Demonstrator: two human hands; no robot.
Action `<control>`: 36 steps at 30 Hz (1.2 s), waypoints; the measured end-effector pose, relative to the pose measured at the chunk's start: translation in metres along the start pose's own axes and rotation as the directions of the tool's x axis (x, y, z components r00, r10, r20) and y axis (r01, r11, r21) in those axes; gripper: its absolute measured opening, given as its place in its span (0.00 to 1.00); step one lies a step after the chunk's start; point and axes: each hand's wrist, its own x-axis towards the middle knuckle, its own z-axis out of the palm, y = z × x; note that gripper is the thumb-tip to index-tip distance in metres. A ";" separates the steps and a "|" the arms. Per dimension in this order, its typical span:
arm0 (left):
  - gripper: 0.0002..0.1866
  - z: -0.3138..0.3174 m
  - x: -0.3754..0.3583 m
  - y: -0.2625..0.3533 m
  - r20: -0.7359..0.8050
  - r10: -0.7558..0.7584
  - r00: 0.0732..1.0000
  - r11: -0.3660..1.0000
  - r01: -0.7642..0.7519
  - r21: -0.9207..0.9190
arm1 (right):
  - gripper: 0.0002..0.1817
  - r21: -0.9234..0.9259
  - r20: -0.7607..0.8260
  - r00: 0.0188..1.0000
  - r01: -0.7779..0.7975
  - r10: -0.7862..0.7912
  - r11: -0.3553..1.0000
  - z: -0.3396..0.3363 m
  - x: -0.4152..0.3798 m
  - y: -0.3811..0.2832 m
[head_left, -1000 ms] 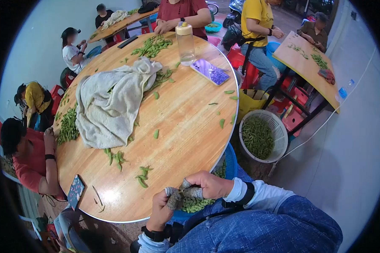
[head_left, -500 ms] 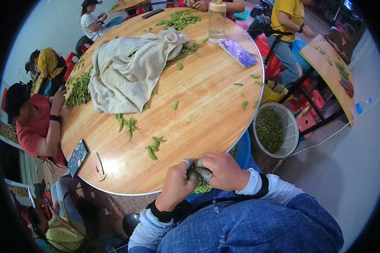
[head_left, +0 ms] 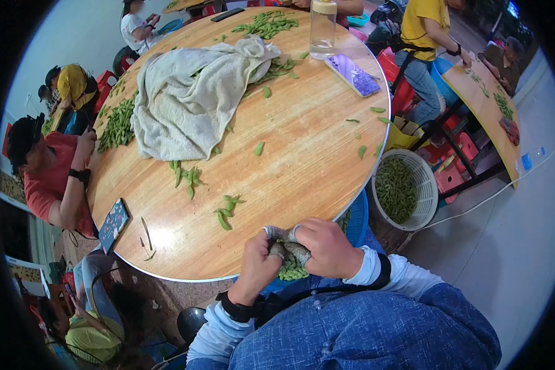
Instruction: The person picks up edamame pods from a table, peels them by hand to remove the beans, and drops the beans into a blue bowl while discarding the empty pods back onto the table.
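My left hand (head_left: 260, 260) and my right hand (head_left: 328, 250) meet at the table's near edge, both closed in a pinch. Grey cloth covers wrap some of the fingertips. Between them shows a sliver of green that looks like a soybean pod (head_left: 282, 242), mostly hidden by the fingers. Right below lie shelled green beans (head_left: 293, 269) in a blue container (head_left: 279, 285), largely covered by my hands and lap. Beyond my hands, a few soybean pods (head_left: 226, 213) rest on the round wooden table (head_left: 290, 179).
A cream towel (head_left: 182, 102) lies over heaped pods. A phone (head_left: 353, 75), a water bottle (head_left: 322, 31) and a patterned booklet (head_left: 113, 225) are on the table. A white basket (head_left: 423, 191) of pods stands at right beside a blue tub (head_left: 359, 216). Several people sit around.
The view has shifted slightly. My fingers have changed their grip a little, and more of the beans shows below them. At right, a person in yellow has reached toward the other table.
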 end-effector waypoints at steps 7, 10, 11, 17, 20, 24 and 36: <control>0.08 0.005 -0.008 0.009 -0.022 0.021 1.000 0.974 -0.026 -0.224 | 0.02 0.454 0.131 0.905 -0.417 0.404 0.787 -0.013 0.002 0.008; 0.08 0.007 -0.009 0.007 0.058 0.124 0.991 0.980 -0.114 -0.161 | 0.03 0.661 0.179 0.890 -0.424 0.418 0.619 -0.006 -0.001 0.018; 0.08 0.006 -0.009 -0.001 0.073 0.166 0.983 0.984 -0.160 -0.081 | 0.04 0.678 0.200 0.882 -0.438 0.426 0.589 -0.007 -0.001 0.018; 0.04 0.003 -0.012 0.003 0.020 0.221 0.975 0.944 -0.219 0.245 | 0.06 0.691 0.353 0.824 -0.549 0.444 0.470 -0.016 0.002 0.006; 0.05 0.003 -0.011 0.004 0.023 0.238 0.971 0.935 -0.236 0.265 | 0.06 0.662 0.425 0.796 -0.598 0.431 0.452 -0.013 -0.001 0.006; 0.06 0.004 -0.016 0.009 0.045 0.189 0.981 0.902 -0.192 0.387 | 0.06 0.676 0.402 0.815 -0.571 0.417 0.465 -0.004 -0.007 0.011; 0.07 0.006 -0.015 -0.009 -0.058 0.142 0.988 0.987 -0.146 -0.069 | 0.08 0.732 0.324 0.895 -0.442 0.306 0.519 0.005 -0.007 0.010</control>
